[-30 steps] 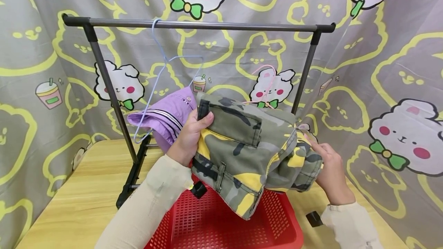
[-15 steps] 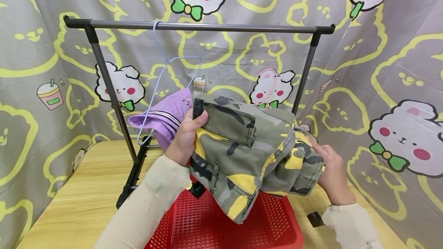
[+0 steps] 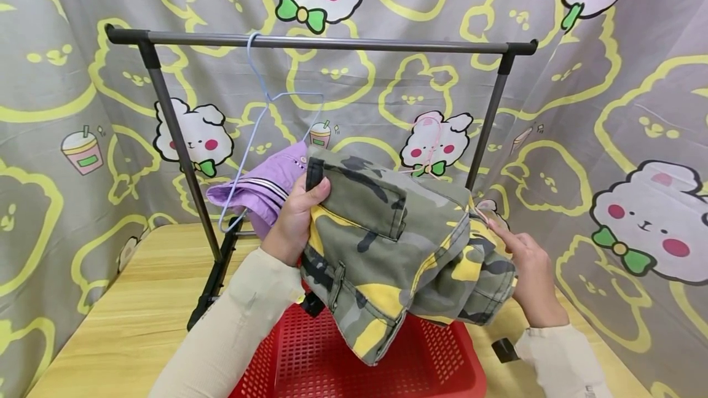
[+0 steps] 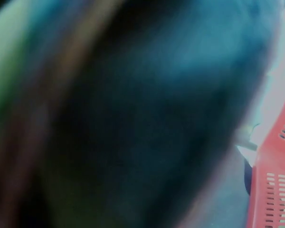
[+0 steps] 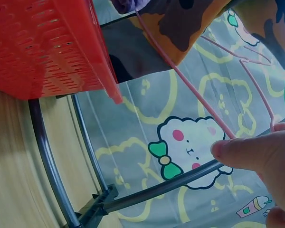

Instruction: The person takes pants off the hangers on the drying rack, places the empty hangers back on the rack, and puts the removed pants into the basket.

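Observation:
Camouflage trousers [image 3: 381, 226] in green, grey, black and yellow are held over the red basket. My left hand [image 3: 295, 220] grips their left edge, thumb on the front of the cloth. A pink wire hanger [image 5: 180, 78] runs inside the folded trousers, and its hook rises behind them in the head view. My right hand [image 3: 531, 269] pinches the hanger's right end, thumb against the wire in the right wrist view. Dark blurred cloth fills most of the left wrist view.
A dark metal clothes rack [image 3: 343, 43] stands behind on the wooden table [image 3: 121, 287]. From its bar hangs a blue wire hanger [image 3: 251, 140] with purple trousers [image 3: 271, 183]. The red perforated basket [image 3: 470, 361] lies below my hands, and a patterned curtain [image 3: 564, 109] surrounds everything.
The camouflage trousers have moved slightly left, their lower corner dropping a little. The pink hanger's hook has sunk slightly. My right hand keeps its hold on the hanger.

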{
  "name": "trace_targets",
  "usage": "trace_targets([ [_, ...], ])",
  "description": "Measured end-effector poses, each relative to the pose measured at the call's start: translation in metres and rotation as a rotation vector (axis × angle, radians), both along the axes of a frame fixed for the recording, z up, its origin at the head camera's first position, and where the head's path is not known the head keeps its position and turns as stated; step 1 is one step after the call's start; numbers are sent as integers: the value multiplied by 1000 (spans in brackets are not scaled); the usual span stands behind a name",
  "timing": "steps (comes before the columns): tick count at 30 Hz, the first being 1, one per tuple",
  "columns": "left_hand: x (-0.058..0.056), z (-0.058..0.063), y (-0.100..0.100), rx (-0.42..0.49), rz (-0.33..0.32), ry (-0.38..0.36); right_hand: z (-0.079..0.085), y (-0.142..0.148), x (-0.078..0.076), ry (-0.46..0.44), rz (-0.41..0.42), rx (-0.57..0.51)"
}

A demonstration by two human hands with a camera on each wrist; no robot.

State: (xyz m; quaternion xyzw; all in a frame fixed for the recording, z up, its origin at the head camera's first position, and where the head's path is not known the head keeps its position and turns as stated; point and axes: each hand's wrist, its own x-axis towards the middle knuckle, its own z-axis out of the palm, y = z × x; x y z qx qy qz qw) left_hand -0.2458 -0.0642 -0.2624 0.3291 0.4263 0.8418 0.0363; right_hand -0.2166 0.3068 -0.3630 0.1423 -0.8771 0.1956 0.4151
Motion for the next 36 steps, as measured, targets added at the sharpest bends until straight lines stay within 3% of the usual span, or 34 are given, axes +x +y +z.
trace_targets([
  [7,2,1,-1,34,11,-18,-3,3,-2,5,-16,6],
  [20,4,0,-5,47,-58,9,-7,4,-4,43,-23,40],
  [36,5,4,-6,48,-44,28,-7,5,-8,69,-58,25],
])
